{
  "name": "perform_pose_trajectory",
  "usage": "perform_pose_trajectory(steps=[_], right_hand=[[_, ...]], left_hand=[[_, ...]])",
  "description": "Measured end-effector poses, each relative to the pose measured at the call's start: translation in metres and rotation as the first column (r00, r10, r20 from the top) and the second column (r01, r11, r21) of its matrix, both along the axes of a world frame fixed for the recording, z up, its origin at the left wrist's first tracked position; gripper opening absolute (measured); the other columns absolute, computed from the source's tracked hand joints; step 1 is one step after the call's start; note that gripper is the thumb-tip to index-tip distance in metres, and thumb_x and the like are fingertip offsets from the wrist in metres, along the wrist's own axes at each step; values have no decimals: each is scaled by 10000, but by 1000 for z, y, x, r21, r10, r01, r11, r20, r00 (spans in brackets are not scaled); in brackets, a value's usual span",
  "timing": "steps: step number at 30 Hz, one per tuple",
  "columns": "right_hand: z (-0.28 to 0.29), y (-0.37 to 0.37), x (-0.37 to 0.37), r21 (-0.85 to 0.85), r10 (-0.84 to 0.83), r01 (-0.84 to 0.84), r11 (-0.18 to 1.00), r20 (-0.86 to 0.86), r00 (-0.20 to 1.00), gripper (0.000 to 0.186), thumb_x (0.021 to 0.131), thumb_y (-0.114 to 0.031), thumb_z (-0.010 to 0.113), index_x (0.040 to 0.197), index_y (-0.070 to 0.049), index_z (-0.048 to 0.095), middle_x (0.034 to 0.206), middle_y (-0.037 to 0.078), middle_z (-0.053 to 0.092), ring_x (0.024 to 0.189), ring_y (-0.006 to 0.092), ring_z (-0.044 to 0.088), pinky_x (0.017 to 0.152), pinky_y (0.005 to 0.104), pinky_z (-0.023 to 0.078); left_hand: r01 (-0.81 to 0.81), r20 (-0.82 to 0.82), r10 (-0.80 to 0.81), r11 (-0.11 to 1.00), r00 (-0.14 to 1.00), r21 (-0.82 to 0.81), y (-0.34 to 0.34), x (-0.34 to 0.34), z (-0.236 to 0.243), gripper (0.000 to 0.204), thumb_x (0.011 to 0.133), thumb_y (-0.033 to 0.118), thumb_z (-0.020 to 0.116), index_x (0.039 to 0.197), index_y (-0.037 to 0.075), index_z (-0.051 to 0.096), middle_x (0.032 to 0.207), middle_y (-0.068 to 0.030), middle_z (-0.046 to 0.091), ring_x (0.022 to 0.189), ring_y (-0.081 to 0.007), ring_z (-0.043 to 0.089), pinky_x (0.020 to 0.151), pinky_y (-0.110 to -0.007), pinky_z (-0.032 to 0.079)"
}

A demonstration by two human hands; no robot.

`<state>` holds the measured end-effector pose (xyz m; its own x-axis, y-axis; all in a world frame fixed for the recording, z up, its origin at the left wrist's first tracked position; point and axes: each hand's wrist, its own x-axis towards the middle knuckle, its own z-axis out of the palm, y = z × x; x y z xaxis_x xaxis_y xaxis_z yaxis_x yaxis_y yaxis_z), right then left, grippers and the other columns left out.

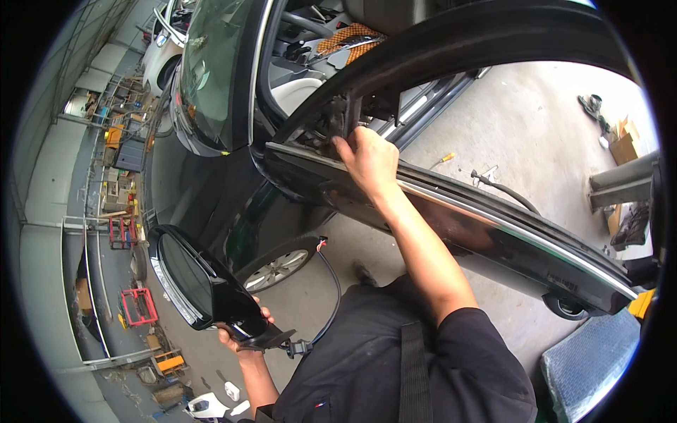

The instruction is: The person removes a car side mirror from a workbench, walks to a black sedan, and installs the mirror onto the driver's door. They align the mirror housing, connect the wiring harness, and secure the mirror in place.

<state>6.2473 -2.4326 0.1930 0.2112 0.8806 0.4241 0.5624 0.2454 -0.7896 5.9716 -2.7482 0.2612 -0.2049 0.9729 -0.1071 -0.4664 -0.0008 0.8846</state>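
Note:
My left hand (233, 335) grips a black side mirror (197, 282) with a clear strip along its housing; a black cable (337, 296) runs from its base, ending in a small connector (321, 242). My right hand (368, 158) is closed on the front corner of the black car door's window frame (451, 39), by the exposed triangular mirror mount (331, 120); its fingertips are partly hidden. The door (465, 240) stands open beside the dark car body (190, 183).
Beyond the door are a yellow-handled screwdriver (444, 158), a hose (508, 189), cardboard boxes (624, 146) and a metal post (620, 180). A padded mat (578, 366) lies lower right. Along the left wall stand red racks (137, 308), tools and another white car (159, 60). The front wheel (278, 268) shows below.

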Motion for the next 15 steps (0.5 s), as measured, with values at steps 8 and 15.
perform_pose_trajectory(steps=[8, 15], right_hand=[[-1, 1, -7, -14, 26, -23, 1000, 192, 981, 383, 807, -353, 772, 787, -33, 563, 727, 162, 637, 704, 360, 650, 618, 447, 500], [-4, -6, -7, -40, 35, -25, 999, 271, 962, 413, 806, -351, 790, 892, -19, 559, 761, 186, 644, 725, 400, 646, 638, 465, 503]], left_hand=[[-75, 57, 77, 997, 995, -35, -5, -10, 2, 1037, 724, 722, 706, 1382, -41, 458, 1211, -196, 594, 962, -369, 649, 760, -446, 603], [-81, 145, 83, 997, 986, -16, -20, -27, -19, 1011, 744, 760, 640, 1341, -42, 486, 1225, -178, 584, 954, -331, 644, 754, -433, 596]])
